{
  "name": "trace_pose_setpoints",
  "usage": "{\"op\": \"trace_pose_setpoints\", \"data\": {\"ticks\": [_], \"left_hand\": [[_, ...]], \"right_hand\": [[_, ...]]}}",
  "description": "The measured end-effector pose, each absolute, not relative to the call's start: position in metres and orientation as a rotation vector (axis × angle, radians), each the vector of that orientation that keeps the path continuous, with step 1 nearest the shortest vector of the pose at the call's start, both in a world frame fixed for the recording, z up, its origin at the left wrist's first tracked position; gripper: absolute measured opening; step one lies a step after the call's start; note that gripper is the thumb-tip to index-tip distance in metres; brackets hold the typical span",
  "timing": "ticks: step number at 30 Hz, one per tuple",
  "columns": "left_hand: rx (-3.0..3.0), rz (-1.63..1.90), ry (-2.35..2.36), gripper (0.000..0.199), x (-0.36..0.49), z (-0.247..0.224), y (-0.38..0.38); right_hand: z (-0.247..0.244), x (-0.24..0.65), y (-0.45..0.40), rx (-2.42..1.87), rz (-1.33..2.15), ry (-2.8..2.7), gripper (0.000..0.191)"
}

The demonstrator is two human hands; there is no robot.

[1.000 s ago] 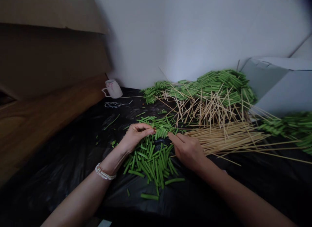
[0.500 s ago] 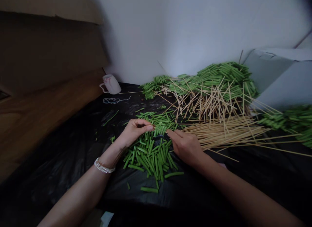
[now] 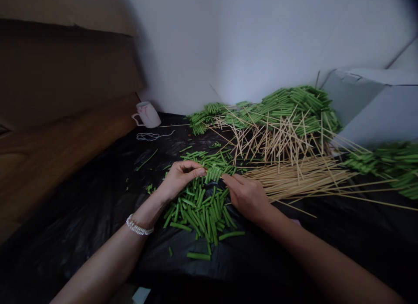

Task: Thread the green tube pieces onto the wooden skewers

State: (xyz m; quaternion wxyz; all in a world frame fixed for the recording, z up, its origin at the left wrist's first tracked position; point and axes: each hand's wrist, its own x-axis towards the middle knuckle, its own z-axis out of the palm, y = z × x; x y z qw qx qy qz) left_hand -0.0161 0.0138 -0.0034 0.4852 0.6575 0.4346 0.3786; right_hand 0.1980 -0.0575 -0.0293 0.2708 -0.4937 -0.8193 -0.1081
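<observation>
The left hand [image 3: 181,177] pinches one end of the skewered beans [image 3: 214,174] and the right hand [image 3: 246,194] pinches the other, apparently to keep the row steady. Loose beans [image 3: 207,212] spread beneath and around them, probably for easy reach. Bare sticks [image 3: 303,177] lie just right of the right hand, likely kept handy; beyond them is a heap [image 3: 300,106] of filled ones.

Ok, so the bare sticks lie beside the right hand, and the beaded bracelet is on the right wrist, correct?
Not quite: the head view shows the beaded bracelet on the wrist of the left hand. The bare sticks do lie beside the right hand.
</observation>
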Motion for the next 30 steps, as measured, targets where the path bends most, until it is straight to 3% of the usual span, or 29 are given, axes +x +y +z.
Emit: {"op": "trace_pose_setpoints", "data": {"ticks": [30], "left_hand": [[1.593,0.900,0.995,0.022,-0.0109,0.0009,0.0100]], "right_hand": [[-0.0284,0.2006,-0.0542,-1.331,-0.385,-2.222,0.033]]}}
